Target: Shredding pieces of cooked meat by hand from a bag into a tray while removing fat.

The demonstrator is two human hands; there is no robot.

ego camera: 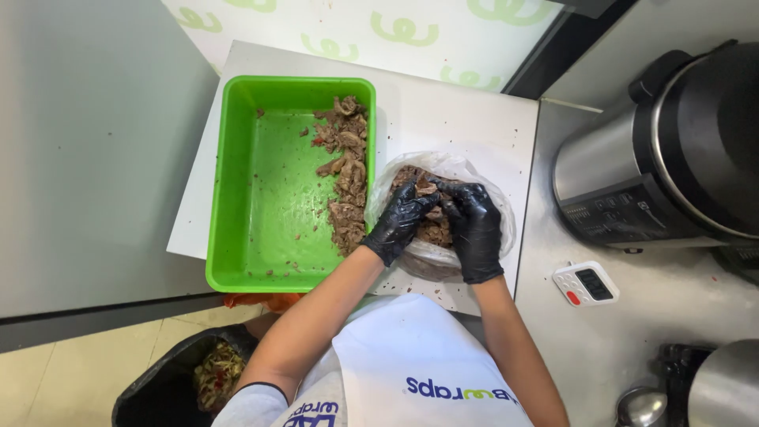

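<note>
The person wears 2 black gloves. The left hand [399, 221] and the right hand [474, 225] are both sunk into a clear plastic bag [439, 209] that sits on a white board [466, 119]. Their fingers curl together around the brown shredded meat [431, 229] inside the bag, the left fingertips pinching a bit of it near the bag's mouth and the right hand pressing down on the pile just beside them. The 2 hands almost touch.

Just left of the bag, touching or nearly touching it, stands a green rectangular tub [269, 190]. More of the same shredded meat lies in a strip along the tub's right wall, with small scraps scattered over its floor.

To the right of the board, on a steel counter [601, 348], rests a small white timer [585, 283] with a red button. Behind it stands a large steel and black cooker [664, 158]. A second steel pot [723, 383] shows at the lower right corner.

Below the tub, a black bin [178, 383] holds vegetable scraps. A white apron [411, 364] covers the person's front.
</note>
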